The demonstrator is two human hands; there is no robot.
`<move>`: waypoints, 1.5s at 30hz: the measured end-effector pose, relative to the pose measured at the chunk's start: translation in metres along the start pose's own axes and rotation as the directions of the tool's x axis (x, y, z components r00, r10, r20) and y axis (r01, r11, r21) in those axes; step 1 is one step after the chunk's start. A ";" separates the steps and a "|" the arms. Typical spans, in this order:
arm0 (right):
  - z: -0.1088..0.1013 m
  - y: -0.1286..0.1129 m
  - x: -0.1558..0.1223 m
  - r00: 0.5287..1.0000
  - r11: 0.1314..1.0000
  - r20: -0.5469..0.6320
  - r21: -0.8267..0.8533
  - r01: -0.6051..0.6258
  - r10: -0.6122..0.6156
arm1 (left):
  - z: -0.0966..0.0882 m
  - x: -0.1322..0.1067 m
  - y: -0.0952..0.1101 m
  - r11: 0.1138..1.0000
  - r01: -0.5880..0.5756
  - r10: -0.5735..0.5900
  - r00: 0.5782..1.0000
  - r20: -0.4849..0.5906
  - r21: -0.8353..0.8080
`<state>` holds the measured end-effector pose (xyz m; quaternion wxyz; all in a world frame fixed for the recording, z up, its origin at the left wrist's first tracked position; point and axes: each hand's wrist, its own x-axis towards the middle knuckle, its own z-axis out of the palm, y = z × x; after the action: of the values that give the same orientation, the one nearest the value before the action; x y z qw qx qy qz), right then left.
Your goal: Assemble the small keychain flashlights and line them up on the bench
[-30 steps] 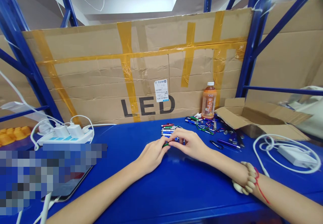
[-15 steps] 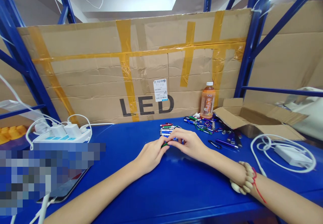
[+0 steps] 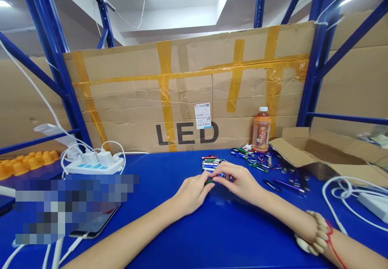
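Observation:
My left hand (image 3: 191, 194) is closed in a pinch on a small green thing (image 3: 209, 181), mostly hidden by the fingers. My right hand (image 3: 239, 183) meets it from the right, thumb and forefinger closed at the same spot. Whether the right fingertips grip the green thing or something else is hidden. Just behind the hands lies a row of small shiny tubes (image 3: 209, 162) in red, green, silver and blue, partly covered by my right hand. Further right, loose carabiners (image 3: 257, 164) and coloured tubes are heaped together.
An orange drink bottle (image 3: 261, 131) stands by the cardboard panel (image 3: 136, 111). To the right are an open cardboard box (image 3: 291, 150), a blue tube (image 3: 288, 186) and a white cable (image 3: 330, 204). A power strip (image 3: 93, 167) and a phone (image 3: 98, 222) lie on the left.
The whole view has shifted, so everything appears further right and slightly lower. Both hands stay together around the green thing, with little visible finger movement.

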<state>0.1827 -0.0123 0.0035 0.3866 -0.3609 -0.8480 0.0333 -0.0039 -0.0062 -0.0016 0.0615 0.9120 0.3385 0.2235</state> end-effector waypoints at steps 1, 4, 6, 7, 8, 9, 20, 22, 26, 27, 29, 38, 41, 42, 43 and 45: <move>0.000 0.000 0.000 1.000 1.000 0.002 0.001 -0.002 0.002 | 0.000 0.000 0.000 1.000 -0.001 0.001 1.000 -0.002 0.001; 0.001 0.001 0.000 1.000 1.000 0.008 0.006 -0.009 0.009 | 0.000 0.000 0.000 1.000 0.000 0.001 1.000 -0.003 0.008; 0.000 0.000 0.001 1.000 1.000 0.010 0.013 -0.012 0.012 | 0.000 0.000 0.000 1.000 0.012 -0.012 1.000 0.002 0.022; -0.001 0.000 0.001 1.000 1.000 0.014 0.018 -0.011 0.011 | 0.000 0.001 0.000 0.999 0.020 -0.020 1.000 0.006 0.032; -0.001 0.000 0.001 1.000 1.000 0.016 0.024 -0.008 0.007 | 0.000 0.001 0.001 0.999 0.017 -0.018 1.000 0.006 0.039; -0.002 -0.001 0.001 1.000 1.000 0.020 0.030 -0.004 0.003 | 0.000 0.001 0.001 0.999 0.015 -0.015 1.000 0.000 0.047; 0.006 0.005 0.000 0.941 0.894 0.115 0.295 -0.338 0.318 | 0.000 0.002 0.003 0.992 0.002 -0.007 0.999 0.040 0.126; 0.008 0.009 0.001 0.899 0.843 0.150 0.312 -0.438 0.412 | 0.000 0.002 0.002 0.994 0.009 -0.015 0.998 0.059 0.105; 0.010 0.017 0.003 0.811 0.748 0.200 0.316 -0.584 0.550 | -0.001 0.002 0.000 0.999 0.011 -0.015 0.996 0.088 0.041; 0.010 0.018 0.003 0.792 0.728 0.207 0.313 -0.610 0.574 | -0.001 0.002 -0.001 0.999 0.010 -0.013 0.996 0.092 0.031; 0.010 0.021 0.004 0.754 0.691 0.232 0.303 -0.656 0.614 | -0.001 0.002 -0.002 1.000 0.007 -0.009 0.995 0.100 0.019; 0.013 0.044 -0.001 0.618 0.561 0.309 0.260 -0.786 0.722 | 0.006 0.002 -0.008 0.998 -0.043 0.041 0.998 0.043 0.048; 0.016 0.048 -0.002 0.600 0.545 0.301 0.252 -0.800 0.741 | 0.007 0.002 -0.008 0.996 -0.053 0.050 0.998 0.037 0.070; 0.016 0.046 -0.002 0.604 0.552 0.294 0.248 -0.796 0.740 | 0.007 0.002 -0.009 0.996 -0.058 0.055 0.998 0.039 0.073; 0.017 0.043 -0.002 0.618 0.568 0.288 0.246 -0.786 0.731 | 0.007 0.002 -0.009 0.995 -0.063 0.060 0.998 0.036 0.076; 0.017 0.035 -0.001 0.693 0.651 0.216 0.238 -0.721 0.688 | 0.007 0.002 -0.009 0.995 -0.067 0.065 0.998 0.025 0.073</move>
<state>0.1921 0.0170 -0.0209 0.3480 -0.5955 -0.6444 0.3301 -0.0046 0.0028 -0.0098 0.0242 0.9268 0.3155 0.2022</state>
